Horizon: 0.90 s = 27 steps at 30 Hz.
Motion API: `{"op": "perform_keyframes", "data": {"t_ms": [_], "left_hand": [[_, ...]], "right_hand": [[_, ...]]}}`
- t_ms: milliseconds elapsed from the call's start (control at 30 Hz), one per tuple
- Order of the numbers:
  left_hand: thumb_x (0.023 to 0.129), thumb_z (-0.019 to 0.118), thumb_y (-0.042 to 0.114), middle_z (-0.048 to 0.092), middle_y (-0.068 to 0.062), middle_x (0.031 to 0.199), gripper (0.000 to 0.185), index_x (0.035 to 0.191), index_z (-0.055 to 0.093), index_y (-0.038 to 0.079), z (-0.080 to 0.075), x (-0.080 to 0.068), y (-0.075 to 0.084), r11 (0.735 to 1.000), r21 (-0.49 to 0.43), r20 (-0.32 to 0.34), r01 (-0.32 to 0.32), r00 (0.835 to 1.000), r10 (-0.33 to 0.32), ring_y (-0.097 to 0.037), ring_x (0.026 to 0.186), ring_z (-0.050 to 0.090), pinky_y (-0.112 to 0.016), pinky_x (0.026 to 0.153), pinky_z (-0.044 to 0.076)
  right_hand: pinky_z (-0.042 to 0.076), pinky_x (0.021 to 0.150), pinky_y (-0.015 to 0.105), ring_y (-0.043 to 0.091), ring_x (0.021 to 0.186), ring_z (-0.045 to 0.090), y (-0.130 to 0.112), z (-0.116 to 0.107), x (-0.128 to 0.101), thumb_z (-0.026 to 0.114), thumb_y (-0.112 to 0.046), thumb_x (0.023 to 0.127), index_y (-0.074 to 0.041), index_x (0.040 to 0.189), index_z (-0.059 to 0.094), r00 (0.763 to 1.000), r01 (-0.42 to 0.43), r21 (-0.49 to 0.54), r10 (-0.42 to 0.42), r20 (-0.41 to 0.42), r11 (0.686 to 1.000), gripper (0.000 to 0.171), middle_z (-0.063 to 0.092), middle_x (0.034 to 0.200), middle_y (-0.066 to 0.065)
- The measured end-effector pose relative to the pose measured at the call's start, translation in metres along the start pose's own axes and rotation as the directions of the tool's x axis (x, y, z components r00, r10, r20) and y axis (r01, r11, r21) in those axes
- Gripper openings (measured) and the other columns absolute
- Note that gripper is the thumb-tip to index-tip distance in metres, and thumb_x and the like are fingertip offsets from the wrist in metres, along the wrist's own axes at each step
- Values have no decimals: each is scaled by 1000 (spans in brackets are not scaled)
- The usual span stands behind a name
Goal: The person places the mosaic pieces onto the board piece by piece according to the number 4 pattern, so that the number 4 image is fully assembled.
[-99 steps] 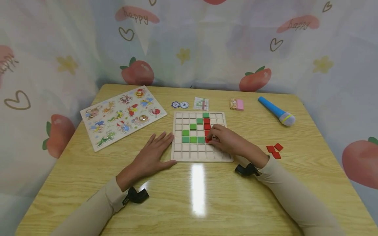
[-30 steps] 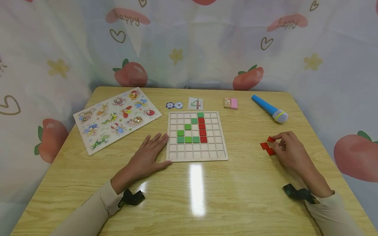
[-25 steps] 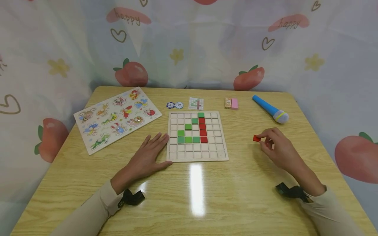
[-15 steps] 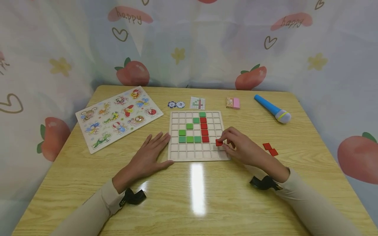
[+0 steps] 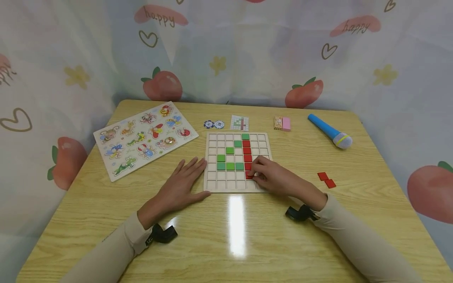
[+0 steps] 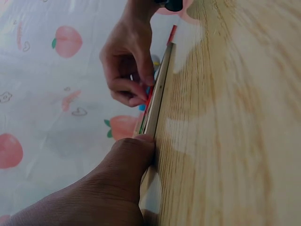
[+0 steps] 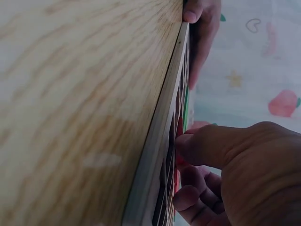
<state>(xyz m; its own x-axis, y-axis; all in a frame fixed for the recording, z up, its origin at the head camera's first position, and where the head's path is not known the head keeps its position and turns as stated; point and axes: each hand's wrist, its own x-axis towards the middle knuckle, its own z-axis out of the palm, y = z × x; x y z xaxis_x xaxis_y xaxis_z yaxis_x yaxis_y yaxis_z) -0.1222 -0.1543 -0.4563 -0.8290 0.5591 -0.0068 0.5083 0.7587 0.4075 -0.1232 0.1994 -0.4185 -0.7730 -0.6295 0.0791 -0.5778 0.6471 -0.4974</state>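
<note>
A wooden grid board (image 5: 262, 139) lies mid-table with several green tiles (image 5: 230, 166) in a diagonal and a row, and a column of red tiles (image 5: 247, 150). My right hand (image 5: 270, 177) pinches a red tile (image 5: 249, 175) down on the board, just below that red column. In the right wrist view my thumb (image 7: 211, 146) presses at the board's top face (image 7: 164, 127). My left hand (image 5: 184, 182) lies flat on the table, thumb against the board's left edge (image 6: 157, 103). Two loose red tiles (image 5: 326, 180) lie to the right.
An insect peg puzzle (image 5: 145, 137) lies at the back left. Behind the board are two poker chips (image 5: 214, 124), a pattern card (image 5: 240, 123) and a small pink and orange box (image 5: 283, 123). A blue toy microphone (image 5: 329, 131) lies back right. A printed curtain surrounds the table.
My right hand took one red tile from the pile at the right, carried it left and brought it onto the board below the red column. The left hand stayed put.
</note>
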Motion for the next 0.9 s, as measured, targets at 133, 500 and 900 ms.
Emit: {"op": "perform_keyframes", "data": {"t_ms": [133, 500, 900], "left_hand": [[95, 69, 65, 26, -1, 179, 101, 171, 26, 15, 0, 1, 1, 1000, -4, -5, -3, 1000, 3, -27, 169, 19, -52, 141, 4], [94, 69, 65, 25, -1, 179, 101, 171, 26, 15, 1, 0, 4, 1000, -12, 3, -4, 1000, 4, -27, 169, 18, -53, 140, 4], [95, 69, 66, 26, -1, 179, 101, 171, 26, 16, -1, -2, 2, 1000, -3, -1, -1, 1000, 1, -28, 169, 18, -54, 140, 4]], "right_hand": [[61, 83, 29, 14, 101, 64, 1, -1, -2, 75, -4, 98, -14, 105, 78, 1000, 24, -20, -25, -14, 1000, 12, 64, 116, 3], [56, 74, 21, 10, 96, 62, 32, -38, -77, 73, 9, 94, -11, 130, 75, 969, -21, -129, -12, -245, 991, 41, 67, 122, 7], [46, 65, 19, -7, 89, 49, 87, -75, -186, 73, -2, 99, -8, 132, 68, 920, -328, -118, 288, -267, 937, 34, 69, 119, 6]]}}
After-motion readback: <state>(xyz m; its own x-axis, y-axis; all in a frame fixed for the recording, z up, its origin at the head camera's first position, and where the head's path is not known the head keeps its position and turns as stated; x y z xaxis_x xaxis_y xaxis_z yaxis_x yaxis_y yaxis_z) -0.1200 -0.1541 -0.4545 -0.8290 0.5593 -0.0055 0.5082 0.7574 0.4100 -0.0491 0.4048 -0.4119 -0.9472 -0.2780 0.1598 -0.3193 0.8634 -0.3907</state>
